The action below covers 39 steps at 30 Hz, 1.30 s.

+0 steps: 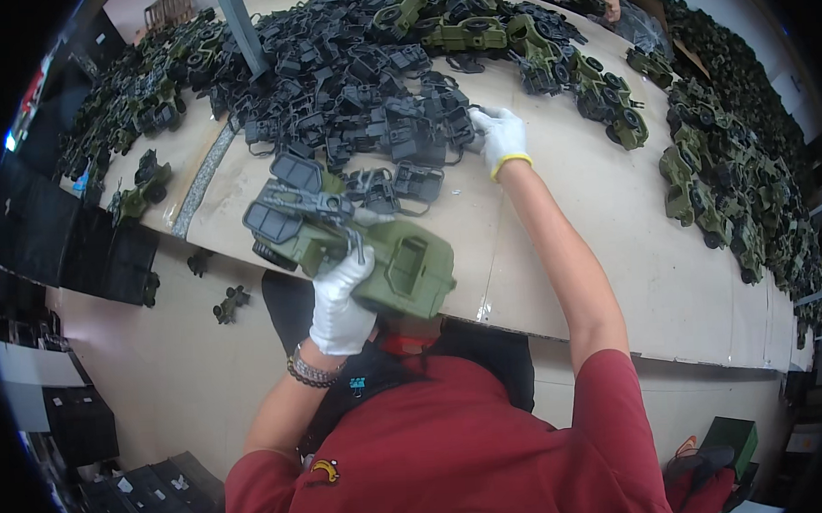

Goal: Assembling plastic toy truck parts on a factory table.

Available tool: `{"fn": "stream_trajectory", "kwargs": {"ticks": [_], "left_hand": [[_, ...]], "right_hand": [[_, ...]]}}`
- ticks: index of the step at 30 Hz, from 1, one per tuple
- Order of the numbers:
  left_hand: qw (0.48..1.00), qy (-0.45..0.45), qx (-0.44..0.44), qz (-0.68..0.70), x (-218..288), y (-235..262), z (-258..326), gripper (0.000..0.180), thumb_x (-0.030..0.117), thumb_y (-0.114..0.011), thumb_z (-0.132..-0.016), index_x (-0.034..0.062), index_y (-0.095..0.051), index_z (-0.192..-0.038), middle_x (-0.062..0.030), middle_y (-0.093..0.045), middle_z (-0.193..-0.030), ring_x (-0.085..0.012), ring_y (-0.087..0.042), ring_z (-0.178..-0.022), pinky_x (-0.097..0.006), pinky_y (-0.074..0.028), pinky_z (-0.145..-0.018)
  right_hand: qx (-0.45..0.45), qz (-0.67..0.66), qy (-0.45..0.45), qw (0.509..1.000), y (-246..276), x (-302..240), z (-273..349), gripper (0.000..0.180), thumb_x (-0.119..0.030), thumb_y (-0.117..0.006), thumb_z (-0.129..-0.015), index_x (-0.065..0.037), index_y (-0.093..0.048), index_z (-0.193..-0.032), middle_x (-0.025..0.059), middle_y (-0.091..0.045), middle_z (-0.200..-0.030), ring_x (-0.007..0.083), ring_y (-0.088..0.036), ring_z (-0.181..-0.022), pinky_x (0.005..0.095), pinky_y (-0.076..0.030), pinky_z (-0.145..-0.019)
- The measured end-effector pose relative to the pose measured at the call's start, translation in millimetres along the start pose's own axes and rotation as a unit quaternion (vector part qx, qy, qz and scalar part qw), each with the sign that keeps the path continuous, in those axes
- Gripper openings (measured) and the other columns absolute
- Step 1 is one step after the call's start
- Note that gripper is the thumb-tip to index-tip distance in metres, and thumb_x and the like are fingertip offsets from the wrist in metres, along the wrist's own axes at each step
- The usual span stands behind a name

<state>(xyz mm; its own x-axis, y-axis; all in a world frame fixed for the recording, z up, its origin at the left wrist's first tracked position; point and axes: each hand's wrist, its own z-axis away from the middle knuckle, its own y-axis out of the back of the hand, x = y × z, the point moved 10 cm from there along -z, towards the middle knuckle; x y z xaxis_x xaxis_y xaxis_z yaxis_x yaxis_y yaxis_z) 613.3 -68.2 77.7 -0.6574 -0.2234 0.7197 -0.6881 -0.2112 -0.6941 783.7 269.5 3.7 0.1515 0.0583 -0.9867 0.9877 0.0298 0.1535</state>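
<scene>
Olive-green plastic toy vehicle is clamped in our left white-gloved hand's grip over the near edge of the tan desk, presumably letting our right white-gloved hand, grip unclear, reach dark-grey plastic parts.

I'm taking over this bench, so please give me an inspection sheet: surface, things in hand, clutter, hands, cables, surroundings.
Surface: tan tabletop, with a grey speckled strip at left.
Things in hand: green toy vehicle with dark grey pieces on one end, held at the table's near edge.
Clutter: large heap of dark grey parts; more green vehicles at both sides; small dark pieces on the floor.
Hands: gloved left hand grips the vehicle; gloved right hand at the heap's edge, grasp unclear.
Cables: nothing seen.
Surroundings: dark crates lower left; another person's hand across the table.
</scene>
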Motion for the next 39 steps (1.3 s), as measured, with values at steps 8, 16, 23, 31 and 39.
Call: {"fn": "stream_trajectory", "kwargs": {"ticks": [8, 16, 23, 31, 39], "left_hand": [[0.998, 0.035, 0.039, 0.038, -6.0, 9.6, 13.0, 0.031, 0.008, -0.068, -0.092, 0.0056, -0.062, -0.122, -0.0029, -0.067, -0.109, -0.0133, -0.067, -0.096, -0.032, -0.056, -0.086], [0.998, 0.042, 0.015, 0.036, -2.0, -7.7, 13.3, 0.03, 0.02, -0.061, -0.099, 0.0046, -0.06, -0.125, -0.0071, -0.066, -0.117, -0.0187, -0.066, -0.104, -0.037, -0.055, -0.092], [0.996, 0.082, 0.003, 0.041, -11.1, -17.6, 2.7, 0.037, 0.032, -0.054, -0.103, 0.0081, -0.056, -0.132, -0.0113, -0.063, -0.127, -0.0252, -0.063, -0.116, -0.044, -0.051, -0.101], [0.992, 0.025, 0.044, -0.112, -16.0, -12.3, 7.4, 0.032, 0.017, -0.069, -0.096, 0.0022, -0.062, -0.123, -0.0047, -0.067, -0.115, -0.0123, -0.065, -0.101, -0.029, -0.052, -0.089], [0.992, 0.019, 0.044, -0.118, -15.1, -19.8, 16.9, 0.034, 0.01, -0.073, -0.091, 0.0023, -0.063, -0.123, -0.0031, -0.068, -0.114, -0.0118, -0.063, -0.101, -0.028, -0.05, -0.091]], "right_hand": [[-0.028, 0.646, 0.345, 0.68, 45.2, -127.3, 160.9, 0.02, -0.027, -0.067, -0.087, -0.009, -0.062, -0.089, 0.0129, -0.063, -0.083, 0.0348, -0.063, -0.077, 0.0458, -0.052, -0.07], [-0.185, 0.58, 0.311, 0.73, 53.9, -131.4, 210.5, 0.077, -0.036, -0.085, -0.065, -0.017, -0.059, -0.135, 0.0169, -0.052, -0.138, 0.0383, -0.049, -0.122, 0.048, -0.043, -0.1], [-0.243, 0.492, 0.252, 0.797, 72.8, -71.4, 194.9, 0.073, -0.031, -0.081, -0.074, -0.012, -0.054, -0.14, 0.0167, -0.055, -0.128, 0.0393, -0.046, -0.125, 0.046, -0.041, -0.105], [-0.222, 0.147, 0.28, 0.922, 25.0, -162.0, 282.5, 0.075, -0.051, -0.077, -0.077, -0.008, -0.059, -0.135, 0.0142, -0.059, -0.118, 0.0311, -0.059, -0.106, 0.0395, -0.048, -0.093], [-0.197, 0.198, 0.39, 0.877, 15.2, -170.1, 298.7, 0.083, -0.065, -0.063, -0.08, -0.002, -0.057, -0.133, 0.0162, -0.06, -0.124, 0.0377, -0.056, -0.101, 0.0418, -0.045, -0.093]]}}
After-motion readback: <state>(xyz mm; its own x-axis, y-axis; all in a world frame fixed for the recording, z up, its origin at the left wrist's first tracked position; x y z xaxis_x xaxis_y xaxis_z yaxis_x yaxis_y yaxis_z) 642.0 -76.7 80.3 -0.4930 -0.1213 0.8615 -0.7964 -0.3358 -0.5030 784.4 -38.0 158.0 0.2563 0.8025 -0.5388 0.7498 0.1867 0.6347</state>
